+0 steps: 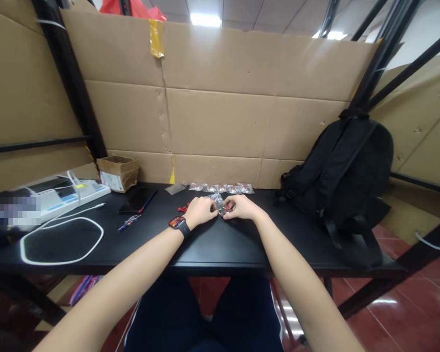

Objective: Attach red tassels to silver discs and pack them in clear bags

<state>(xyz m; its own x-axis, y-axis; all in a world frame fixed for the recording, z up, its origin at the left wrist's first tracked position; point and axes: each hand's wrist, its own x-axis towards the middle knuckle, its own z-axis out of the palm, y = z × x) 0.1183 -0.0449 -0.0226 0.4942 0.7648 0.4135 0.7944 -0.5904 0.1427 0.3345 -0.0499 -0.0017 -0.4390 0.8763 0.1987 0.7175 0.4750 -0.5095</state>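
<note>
A small clear plastic bag with shiny contents lies between my two hands over the black table. My left hand, with a dark watch on its wrist, pinches the bag's left edge. From the other side, the closed fingers of my right hand grip at the bag's right edge, where a small red piece shows by the fingertips. A few red pieces lie just left of my left hand. Behind the hands, several filled clear bags form a row, with a flat clear bag at their left.
A black backpack stands at the right. On the left are an open cardboard box, a phone, a keychain-like bundle, a white power strip and a looped white cable. Cardboard panels wall the table's back.
</note>
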